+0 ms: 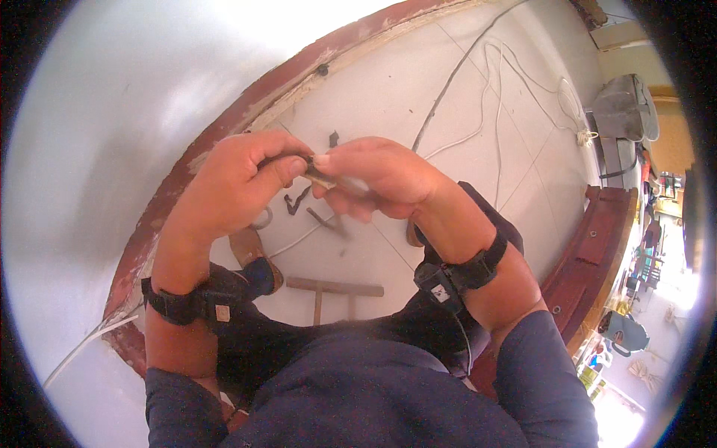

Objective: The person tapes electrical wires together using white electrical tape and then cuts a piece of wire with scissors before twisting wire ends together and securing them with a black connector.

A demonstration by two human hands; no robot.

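My two hands meet in front of me above the floor. A small tan strip with a dark end (320, 178) sits between them. My left hand (250, 175) pinches its dark end between thumb and fingers. My right hand (381, 175) has its thumb on the same end, with the other fingers curled below and slightly blurred. Much of the piece is hidden by the fingers, so its kind is unclear. On the floor under the hands lie a black twisted scrap (297, 200) and a short dark stick-like piece (327, 223).
A T-shaped wooden piece (334, 287) lies between my feet, and a pale ring (263, 218) by my left shoe. White cord (497, 112) and a dark cable (448, 82) cross the tiles. Red-brown trim (160, 201) edges the white wall; a red-brown beam (590, 254) stands right.
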